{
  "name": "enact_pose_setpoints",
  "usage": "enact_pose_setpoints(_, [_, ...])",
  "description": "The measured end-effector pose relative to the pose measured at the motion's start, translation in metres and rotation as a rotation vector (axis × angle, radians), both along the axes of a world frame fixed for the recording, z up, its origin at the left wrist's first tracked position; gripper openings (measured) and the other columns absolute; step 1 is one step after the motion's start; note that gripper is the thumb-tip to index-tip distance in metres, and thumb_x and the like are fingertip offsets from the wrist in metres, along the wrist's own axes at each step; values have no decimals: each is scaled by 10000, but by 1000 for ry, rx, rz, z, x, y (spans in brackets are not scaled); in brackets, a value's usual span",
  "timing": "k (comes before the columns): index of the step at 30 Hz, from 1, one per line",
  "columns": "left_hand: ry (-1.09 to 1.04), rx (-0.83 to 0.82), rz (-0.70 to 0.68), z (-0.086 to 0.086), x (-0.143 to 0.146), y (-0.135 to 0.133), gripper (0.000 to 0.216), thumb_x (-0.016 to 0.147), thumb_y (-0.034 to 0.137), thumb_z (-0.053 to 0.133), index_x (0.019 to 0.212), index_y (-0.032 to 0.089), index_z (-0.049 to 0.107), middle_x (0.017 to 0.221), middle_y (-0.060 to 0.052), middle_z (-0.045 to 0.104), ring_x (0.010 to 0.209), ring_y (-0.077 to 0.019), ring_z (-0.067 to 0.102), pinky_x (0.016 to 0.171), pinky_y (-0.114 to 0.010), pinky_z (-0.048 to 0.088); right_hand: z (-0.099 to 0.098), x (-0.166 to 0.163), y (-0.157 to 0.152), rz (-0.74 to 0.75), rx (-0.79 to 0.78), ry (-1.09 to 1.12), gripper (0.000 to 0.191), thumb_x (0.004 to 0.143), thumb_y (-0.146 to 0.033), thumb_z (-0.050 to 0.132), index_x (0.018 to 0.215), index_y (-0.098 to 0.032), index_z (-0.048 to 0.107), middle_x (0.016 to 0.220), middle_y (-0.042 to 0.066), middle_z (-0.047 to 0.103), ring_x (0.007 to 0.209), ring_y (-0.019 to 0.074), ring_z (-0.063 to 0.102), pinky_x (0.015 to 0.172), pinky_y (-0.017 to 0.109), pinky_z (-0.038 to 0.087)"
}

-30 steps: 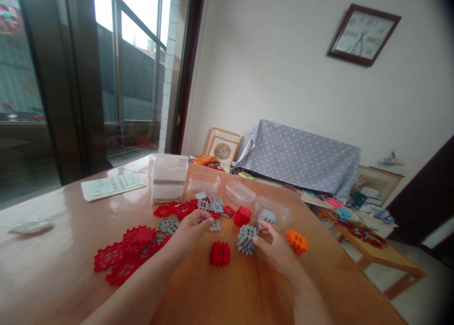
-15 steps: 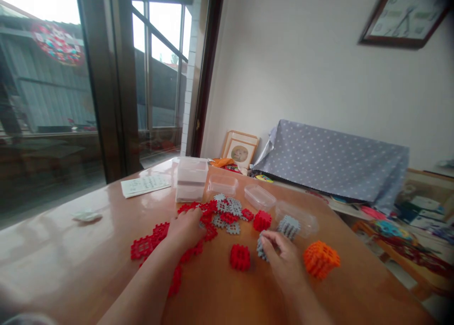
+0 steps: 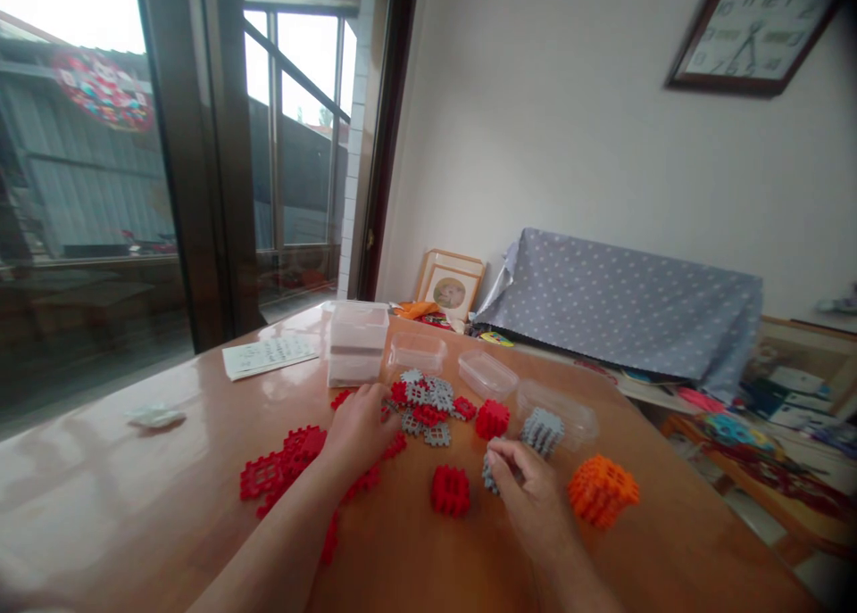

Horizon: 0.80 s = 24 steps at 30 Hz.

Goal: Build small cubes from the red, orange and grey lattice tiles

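Observation:
Fingers of my right hand [image 3: 528, 479] are wrapped round a grey stack of notched square tiles [image 3: 489, 476], held low over the table; the hand covers much of it. My left hand [image 3: 361, 427] reaches into the left edge of a loose pile of grey tiles [image 3: 437, 393] and red tiles [image 3: 428, 414]. Its fingers are curled and close together; what they hold, if anything, is hidden. More red tiles [image 3: 268, 475] lie spread beside and under my left forearm. Between the hands sits a small red tile stack [image 3: 451, 490].
Another red stack [image 3: 493, 418], a grey stack [image 3: 542, 431] and an orange stack [image 3: 603, 491] stand around my right hand. Clear plastic trays [image 3: 487, 374] and a lidded box [image 3: 358, 345] are behind the pile. A written paper [image 3: 270, 356] and a crumpled wrapper [image 3: 155, 416] lie left.
My left hand has shifted slightly right along the loose pile, its fingers curling more. My right hand keeps the grey stack in nearly the same place. The camera view has shifted a little.

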<state>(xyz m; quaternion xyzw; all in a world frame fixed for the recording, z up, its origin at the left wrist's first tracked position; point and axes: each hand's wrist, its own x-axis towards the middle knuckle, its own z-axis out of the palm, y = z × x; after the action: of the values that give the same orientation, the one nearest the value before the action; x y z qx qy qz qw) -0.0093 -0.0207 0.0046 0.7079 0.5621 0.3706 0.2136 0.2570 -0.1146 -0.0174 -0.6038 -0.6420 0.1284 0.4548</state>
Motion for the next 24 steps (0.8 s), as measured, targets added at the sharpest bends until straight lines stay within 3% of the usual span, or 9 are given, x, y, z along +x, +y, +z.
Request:
enact_pose_setpoints(4, [-802,-360,-256,6,21,-12,268,859,416,573,1009,198,615,944,-42,688,833,-192,620,709,-280,438,2,-7,-4,33,9,-32,281,955,-448,535,1028,-242,712,976,48,717,907,221,654,807,322,504])
enact_pose_setpoints(7, [-1136,-731,-419,6,36,-22,263,872,401,554,1022,188,595,959,-55,709,808,-187,652,645,-266,441,3,-16,-8,82,4,-22,267,955,-418,545,1091,-243,694,949,36,702,870,206,652,788,312,510])
enact_pose_setpoints(10, [-1223,-886,-497,4,46,-31,237,894,364,544,1026,174,596,961,-71,720,841,-197,687,656,-263,465,4,-25,-12,144,-4,-2,305,940,-374,576,1208,-254,659,943,28,679,839,190,646,764,300,521])
enact_pose_setpoints(14, [-1243,-946,-563,4,55,-41,235,934,337,498,1033,146,593,997,-117,728,870,-211,704,742,-297,520,3,-32,-13,177,-19,55,482,877,-295,656,1351,-259,576,1041,37,676,905,197,652,840,325,539])
enact_pose_setpoints(24, [-1171,-846,-549,0,60,-44,158,931,285,538,1045,178,564,1071,-123,732,930,-221,717,770,-313,552,7,-22,-14,140,26,-56,565,828,-288,714,1370,-278,555,1191,58,635,995,222,629,885,350,537])
